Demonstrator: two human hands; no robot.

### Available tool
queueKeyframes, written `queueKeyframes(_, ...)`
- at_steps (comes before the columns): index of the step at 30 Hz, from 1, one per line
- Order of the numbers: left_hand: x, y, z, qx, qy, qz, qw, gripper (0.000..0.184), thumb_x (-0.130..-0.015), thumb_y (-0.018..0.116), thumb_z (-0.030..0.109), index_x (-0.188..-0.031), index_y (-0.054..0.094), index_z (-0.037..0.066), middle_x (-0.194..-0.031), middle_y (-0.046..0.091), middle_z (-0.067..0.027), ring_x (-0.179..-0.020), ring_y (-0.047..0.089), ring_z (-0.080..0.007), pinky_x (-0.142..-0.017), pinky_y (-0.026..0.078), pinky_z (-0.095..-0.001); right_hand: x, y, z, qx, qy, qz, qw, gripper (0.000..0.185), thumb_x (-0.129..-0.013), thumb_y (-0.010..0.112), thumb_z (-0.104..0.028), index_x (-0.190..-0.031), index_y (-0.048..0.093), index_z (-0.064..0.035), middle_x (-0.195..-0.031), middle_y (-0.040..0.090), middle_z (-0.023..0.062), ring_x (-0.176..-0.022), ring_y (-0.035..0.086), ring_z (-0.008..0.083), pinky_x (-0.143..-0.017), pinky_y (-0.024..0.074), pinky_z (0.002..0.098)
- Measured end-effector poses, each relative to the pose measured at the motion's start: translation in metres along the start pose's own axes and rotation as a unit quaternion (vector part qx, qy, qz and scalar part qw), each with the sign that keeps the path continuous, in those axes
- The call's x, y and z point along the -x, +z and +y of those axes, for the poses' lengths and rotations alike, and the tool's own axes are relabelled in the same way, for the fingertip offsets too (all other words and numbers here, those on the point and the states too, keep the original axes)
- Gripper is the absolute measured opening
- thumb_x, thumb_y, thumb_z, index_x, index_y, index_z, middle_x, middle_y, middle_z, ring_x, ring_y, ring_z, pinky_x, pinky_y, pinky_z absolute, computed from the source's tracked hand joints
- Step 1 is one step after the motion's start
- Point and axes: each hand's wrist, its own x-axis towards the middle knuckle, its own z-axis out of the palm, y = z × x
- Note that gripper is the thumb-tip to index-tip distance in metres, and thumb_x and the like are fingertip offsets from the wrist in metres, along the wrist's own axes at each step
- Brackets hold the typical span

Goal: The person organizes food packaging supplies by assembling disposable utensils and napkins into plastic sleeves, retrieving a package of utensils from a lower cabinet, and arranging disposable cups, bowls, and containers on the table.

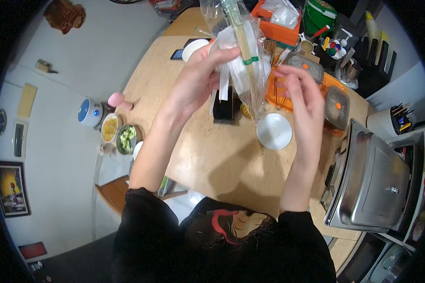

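Gripping, with thumb and fingers of the bare left hand (200, 75) drawn close together near twelve o'clock, a long, crinkled clear plastic bag (257, 89) toward one o'clock, raised above a pale wood-toned table (193, 158) and slanting, upper end leaning between eleven and twelve. Visible through the plastic: a slim bundle of pale wooden sticks (241, 35), wrapped by a bright green band (251, 61). At two o'clock, holding nothing visible with the bare right hand (308, 96), half open, fingers bent and parted, just beside the bag; cannot tell whether touching. Beneath, at twelve, a black rectangular box (224, 109); at three, a small round white bowl (274, 132). Farther out around two, on an orange tray (272, 94), two grey-lidded rectangular containers (338, 107). Beyond the bag at one o'clock, an orange plastic bin (274, 29). Between three and four, a large lidded stainless-steel pan (375, 181). Across at nine, side by side, a bowl of yellow pieces (110, 129) and a bowl of green pieces (127, 138).
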Motion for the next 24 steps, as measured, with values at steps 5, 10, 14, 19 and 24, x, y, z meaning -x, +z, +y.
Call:
queueKeyframes(5,0.039,0.005,0.014,0.054,-0.017,-0.048,0.997,0.027,-0.085,0.06,0.026,-0.105,0.059,0.007,-0.088,0.063,0.0021,-0.073,0.058,-0.0023,-0.063,0.047,-0.0181,0.012,0.007,0.005,-0.247,0.154,-0.162,0.943,0.024,-0.095,0.046,-0.021,-0.109,0.057,-0.0046,-0.094,0.063,0.0036,-0.082,0.059,0.0104,-0.068,0.0469,0.0246)
queueKeyframes(10,0.059,0.007,0.013,0.079,-0.024,-0.021,0.996,0.022,-0.085,0.06,0.023,-0.1,0.06,0.006,-0.078,0.058,0.0043,-0.056,0.044,0.001,-0.052,0.04,-0.0171,0.031,0.001,-0.004,-0.337,0.247,-0.212,0.884,0.023,-0.093,0.048,-0.02,-0.108,0.055,-0.0034,-0.091,0.064,0.0044,-0.075,0.061,0.0108,-0.062,0.0471,0.0237)
queueKeyframes(14,0.071,0.017,0.016,0.046,0.007,-0.007,0.999,0.019,-0.087,0.058,0.019,-0.098,0.057,0.003,-0.073,0.056,0.0045,-0.05,0.037,0.001,-0.046,0.034,-0.0166,0.046,-0.004,-0.016,-0.333,0.202,-0.253,0.886,0.022,-0.089,0.055,-0.015,-0.108,0.054,-0.003,-0.089,0.065,0.0043,-0.07,0.061,0.0106,-0.059,0.0453,0.0213)
queueKeyframes(19,0.083,0.03,0.019,-0.07,0.074,0.096,0.99,0.018,-0.088,0.057,0.02,-0.097,0.057,0.004,-0.069,0.052,0.0063,-0.05,0.037,0.0006,-0.045,0.032,-0.0166,0.06,-0.009,-0.025,-0.173,0.107,-0.238,0.95,0.028,-0.089,0.056,-0.019,-0.109,0.056,0.0007,-0.084,0.066,0.0035,-0.07,0.06,0.008,-0.058,0.0435,0.0204)
queueKeyframes(24,0.099,0.028,0.024,-0.105,0.071,0.102,0.987,0.016,-0.087,0.056,0.017,-0.098,0.056,0.006,-0.067,0.048,0.0071,-0.05,0.035,0.0005,-0.044,0.026,-0.0165,0.066,-0.01,-0.028,-0.235,0.172,-0.196,0.936,0.033,-0.094,0.047,-0.02,-0.116,0.054,0.0042,-0.085,0.067,0.0082,-0.07,0.062,0.0092,-0.063,0.0468,0.022)
